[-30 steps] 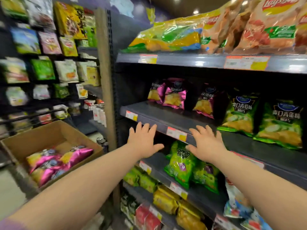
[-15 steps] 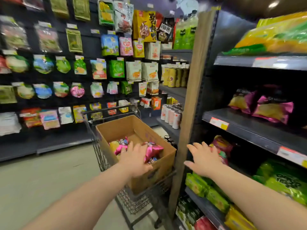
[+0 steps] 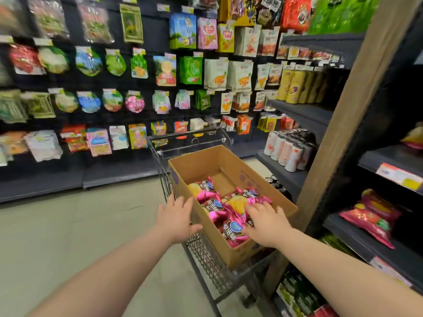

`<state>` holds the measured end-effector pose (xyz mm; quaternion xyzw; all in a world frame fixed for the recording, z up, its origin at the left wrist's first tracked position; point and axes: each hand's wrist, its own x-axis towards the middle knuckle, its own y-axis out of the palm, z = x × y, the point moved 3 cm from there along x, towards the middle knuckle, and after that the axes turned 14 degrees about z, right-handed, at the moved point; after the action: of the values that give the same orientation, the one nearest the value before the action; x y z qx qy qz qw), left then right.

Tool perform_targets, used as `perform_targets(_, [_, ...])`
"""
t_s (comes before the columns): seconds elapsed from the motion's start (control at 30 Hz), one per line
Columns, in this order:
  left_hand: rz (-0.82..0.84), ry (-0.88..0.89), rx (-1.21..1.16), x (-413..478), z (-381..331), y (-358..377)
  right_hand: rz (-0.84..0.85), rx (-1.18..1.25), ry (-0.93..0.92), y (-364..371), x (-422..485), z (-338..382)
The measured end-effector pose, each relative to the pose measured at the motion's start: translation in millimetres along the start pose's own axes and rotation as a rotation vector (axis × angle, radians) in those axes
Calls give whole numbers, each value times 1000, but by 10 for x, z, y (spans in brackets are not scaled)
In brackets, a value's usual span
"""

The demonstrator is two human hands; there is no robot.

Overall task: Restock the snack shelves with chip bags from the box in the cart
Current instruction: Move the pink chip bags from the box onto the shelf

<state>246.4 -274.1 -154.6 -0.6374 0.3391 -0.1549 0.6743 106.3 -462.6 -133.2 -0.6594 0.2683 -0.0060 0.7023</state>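
You've swung from shelf to box (image 3: 231,167). Both hands spread wide, empty: right hand (image 3: 266,223) now over pink chip bags (image 3: 232,207), left hand (image 3: 177,217) at box edge. Next grab's imminent, I'd say.

evenly bright, soft shadows only; motion blur across hanging packets (image 3: 91,65) at left; wide-angle bending at edges; centre sharper.

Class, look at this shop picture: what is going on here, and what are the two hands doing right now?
A person is restocking snack shelves from a cardboard box that sits in a shopping cart. Both hands are open and hold nothing. The right hand reaches over the pink chip bags in the box, on or just above them. The left hand is at the box's near left side, outside it. Similar pink bags lie on the shelf to the right.
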Motion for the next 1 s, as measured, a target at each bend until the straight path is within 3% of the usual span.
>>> perform_targets(0.3, [33,20,71,1129,155,-189,94,99,37,-21,1287,-349])
perform_targets(0.57, [101,72,134,2269,-136,-266,154,156,85,-77,2175,-912])
perform_targets(1.0, [457,240,261,3419,-317,335,299,414,298,488,2604,-1374])
